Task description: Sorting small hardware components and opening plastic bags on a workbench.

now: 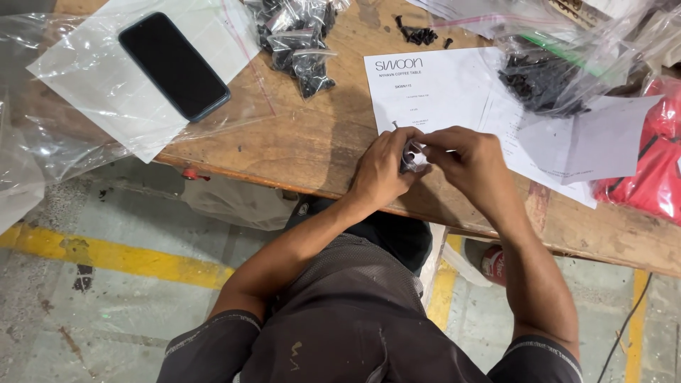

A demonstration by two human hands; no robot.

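— Looking down from the head camera, I see both hands meet at the middle of the frame, over the near edge of the wooden table (312,152). What do you make of them?

— The left hand (381,169) and the right hand (472,164) are pressed close together, and both pinch one small clear plastic bag (413,155) with dark bits inside. The fingers of each hand are closed on it.

— Where does that little bag sit?

— It is right between the two hands, held just over the lower edge of a white printed sheet (433,89) that lies on the table. I cannot tell whether it touches the sheet.

— And around them?

— In the upper left of the frame a dark phone (174,65) lies on a clear plastic sleeve with white paper in it (106,85). At top centre I see a heap of small packed bags (298,39) holding dark hardware, and a few loose black screws (420,33) just right of it. In the upper right a bigger clear bag of black screws (543,81) rests on papers, and a red bag (652,159) lies at the right edge. Below the table runs a yellow floor line (106,254).
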